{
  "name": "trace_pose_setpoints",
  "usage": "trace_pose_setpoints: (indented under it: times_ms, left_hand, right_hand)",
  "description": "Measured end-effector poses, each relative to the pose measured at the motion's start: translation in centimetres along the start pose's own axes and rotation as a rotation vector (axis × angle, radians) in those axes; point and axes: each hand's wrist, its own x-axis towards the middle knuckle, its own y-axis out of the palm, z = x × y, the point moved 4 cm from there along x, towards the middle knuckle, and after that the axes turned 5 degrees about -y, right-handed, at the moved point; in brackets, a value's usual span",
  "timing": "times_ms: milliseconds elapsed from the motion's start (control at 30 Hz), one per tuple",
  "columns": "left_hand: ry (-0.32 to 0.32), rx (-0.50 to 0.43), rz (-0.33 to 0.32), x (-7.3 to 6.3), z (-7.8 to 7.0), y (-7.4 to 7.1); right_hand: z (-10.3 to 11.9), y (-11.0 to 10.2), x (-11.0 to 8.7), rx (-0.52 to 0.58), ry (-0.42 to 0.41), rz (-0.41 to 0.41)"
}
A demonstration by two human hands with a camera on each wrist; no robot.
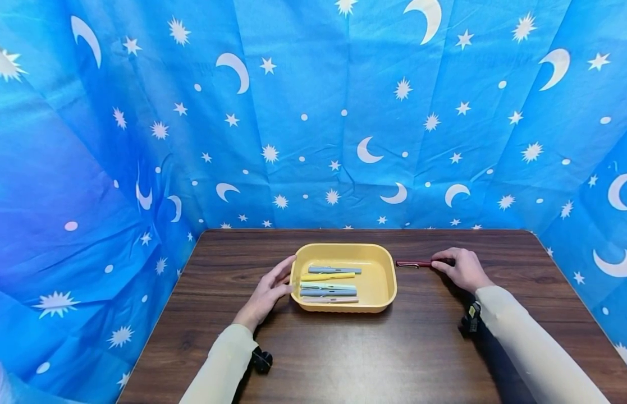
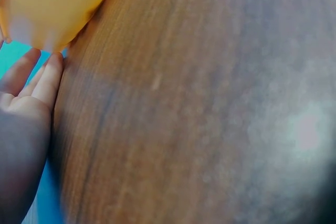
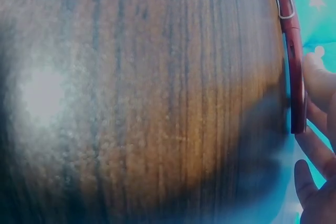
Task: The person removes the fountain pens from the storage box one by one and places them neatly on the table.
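My left hand (image 1: 265,292) rests at the left side of a yellow tray (image 1: 376,283), fingers extended along its wall. In the left wrist view the fingertips meet the underside edge of the tray (image 2: 58,3). Several pens lie in the tray, among them a yellow pen (image 1: 328,276), a grey-blue pen (image 1: 335,270) above it and a pale pink pen (image 1: 330,299) nearest the front. Right of the tray, my right hand (image 1: 463,269) pinches one end of a dark red pen (image 1: 413,264). Its metal clip end points toward the tray; the right wrist view shows the red pen (image 3: 295,72) between thumb and fingers.
Under everything is a dark wood-grain table (image 1: 343,359). A blue cloth (image 1: 313,140) with white moons and stars hangs behind the table's back edge and along both sides. Each wrist carries a small black camera, such as the right one (image 1: 470,320).
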Motion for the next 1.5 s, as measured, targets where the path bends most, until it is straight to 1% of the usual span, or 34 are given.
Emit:
trace_pose_setpoints:
  times_ms: [100, 233, 400, 467, 600, 733, 967, 1200, 1500]
  left_hand:
    - [-0.003, -0.019, 0.011, 0.1, 0.1, 0.0]
    - [-0.016, -0.014, 0.025, 0.1, 0.0, 0.1]
    - [-0.026, 0.051, 0.005, 0.1, -0.2, 0.0]
    - [-0.019, 0.072, -0.002, 0.1, -0.3, 0.0]
    - [-0.006, 0.092, -0.008, 0.1, -0.3, 0.0]
    - [0.006, 0.094, -0.010, 0.0, -0.2, 0.0]
    - [0.007, 0.066, -0.014, -0.2, -0.2, 0.1]
    - [0.002, 0.072, -0.025, -0.2, -0.2, 0.3]
    - [0.017, 0.077, -0.033, -0.3, -0.2, 0.2]
  right_hand:
    - [0.2, -0.2, 0.0, 0.007, 0.018, -0.026]
    - [1.2, -0.6, 0.4, 0.022, -0.004, -0.057]
    - [3.1, -0.8, 1.4, 0.049, -0.044, -0.082]
    - [3.9, -0.8, 1.6, 0.057, -0.059, -0.090]
    - [5.2, -0.6, 2.0, 0.085, -0.058, -0.076]
    - [6.1, -0.5, 2.3, 0.110, -0.040, -0.058]
    - [7.2, -0.3, 2.6, 0.112, -0.076, -0.056]
    - [8.1, -0.4, 2.8, 0.140, -0.061, -0.030]
    - [8.6, -0.6, 2.9, 0.141, -0.069, -0.029]
